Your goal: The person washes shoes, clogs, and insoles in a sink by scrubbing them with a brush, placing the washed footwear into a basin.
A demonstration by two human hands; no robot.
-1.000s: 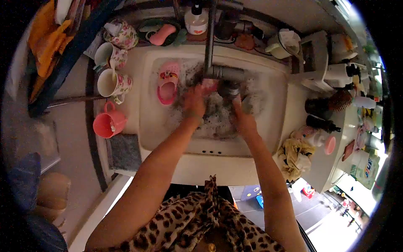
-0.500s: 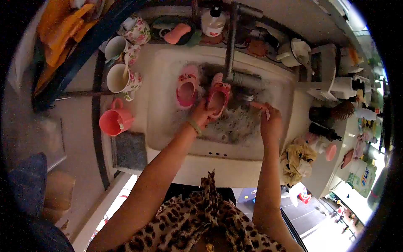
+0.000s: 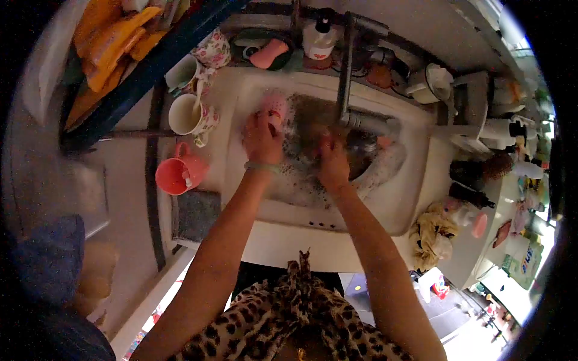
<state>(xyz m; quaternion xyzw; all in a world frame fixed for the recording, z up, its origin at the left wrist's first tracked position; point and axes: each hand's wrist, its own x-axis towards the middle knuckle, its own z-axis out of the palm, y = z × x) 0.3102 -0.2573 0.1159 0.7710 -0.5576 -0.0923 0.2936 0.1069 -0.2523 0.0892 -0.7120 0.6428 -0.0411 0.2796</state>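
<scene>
A pink clog [image 3: 275,101] lies at the left of the sink, its toe end showing past my fingers. My left hand [image 3: 263,139] is closed over its near part, hiding much of the shoe. In the dark, sudsy water below the faucet [image 3: 346,78] is my right hand [image 3: 333,162], smeared by motion. Something pinkish shows at its fingertips, but I cannot tell whether it is the second clog. A small pink-orange piece [image 3: 384,142] sits in the water to the right of the faucet's end.
The white sink [image 3: 289,215] has foam along its water. On its left ledge stand floral cups [image 3: 183,114] and a pink mug [image 3: 180,172]. Behind are a pump bottle [image 3: 319,39] and a pink soap-like block [image 3: 269,54]. A crumpled tan cloth [image 3: 432,234] lies at right.
My left hand has moved left from the second clog onto the first one. The right hand has come in from the right to below the faucet, without the pink-handled item it held. The view shifted slightly.
</scene>
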